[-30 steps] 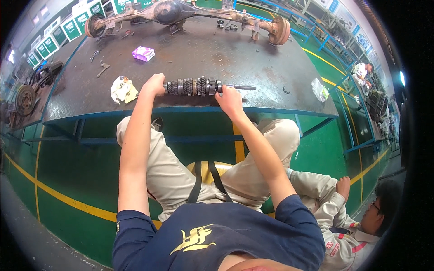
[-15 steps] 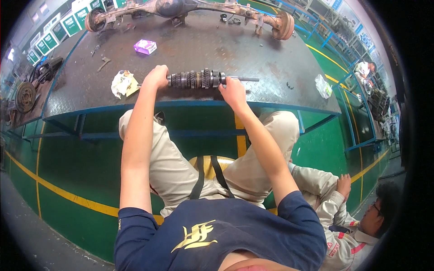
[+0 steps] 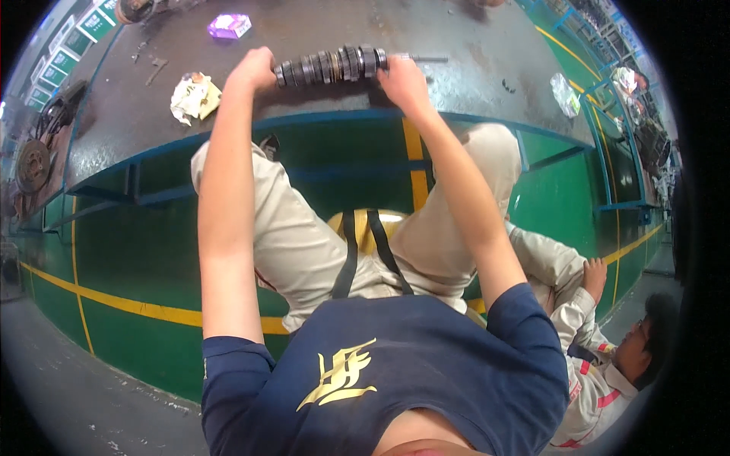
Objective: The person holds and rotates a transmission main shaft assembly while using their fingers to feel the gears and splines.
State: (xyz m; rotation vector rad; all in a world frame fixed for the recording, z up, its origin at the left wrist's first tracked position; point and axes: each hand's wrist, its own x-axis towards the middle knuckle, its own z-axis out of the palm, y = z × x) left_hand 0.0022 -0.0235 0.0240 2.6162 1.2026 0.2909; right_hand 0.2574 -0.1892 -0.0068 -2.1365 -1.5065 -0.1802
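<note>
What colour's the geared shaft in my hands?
The geared shaft is mostly dark grey, shown in the head view.

Open tabletop beyond the gear shaft; lane also runs right of its thin end, up to small dark pieces, then a plastic bag near the edge. Left tighter: crumpled paper near left grip, purple box behind. Far corners cropped; clearance there uncertain.
</note>
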